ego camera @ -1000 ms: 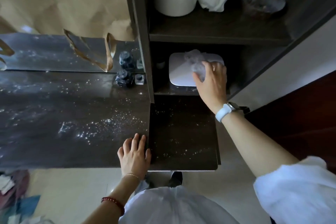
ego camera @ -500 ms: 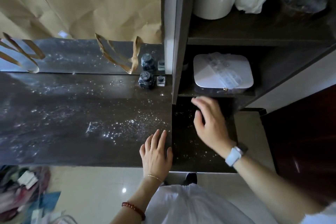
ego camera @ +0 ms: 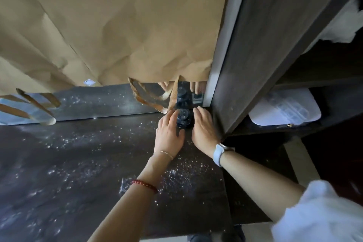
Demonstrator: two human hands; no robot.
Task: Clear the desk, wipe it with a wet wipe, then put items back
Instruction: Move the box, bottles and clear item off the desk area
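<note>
Two hands at the back right corner of the counter (ego camera: 82, 173), flanking a small dark bottle (ego camera: 183, 118). Left hand (ego camera: 170, 133) lies on the bottle's left side, fingers fairly straight and spread, fingertips touching or nearly touching the bottle; contact not certain. Right hand (ego camera: 203, 131) lies on the bottle's right side, fingers extended toward the mirror (ego camera: 98, 102); whether it holds anything under the fingertips cannot be told. Neither hand visibly curled round the bottle.

Bottle stands upright just in front of the mirror, beside the dark cabinet panel (ego camera: 255, 55). Its reflection shows in the glass.

Counter surface dark, scattered with pale specks and smears, densest near the left forearm.

Brown paper (ego camera: 117, 25) hangs over most of the mirror, lower edge torn into curled strips.

Right of the panel, on a lower shelf: white box (ego camera: 284, 112) with a clear lid.

Left wrist carries a thin chain and a red bead bracelet (ego camera: 144, 184); right wrist a white watch (ego camera: 219, 153).
</note>
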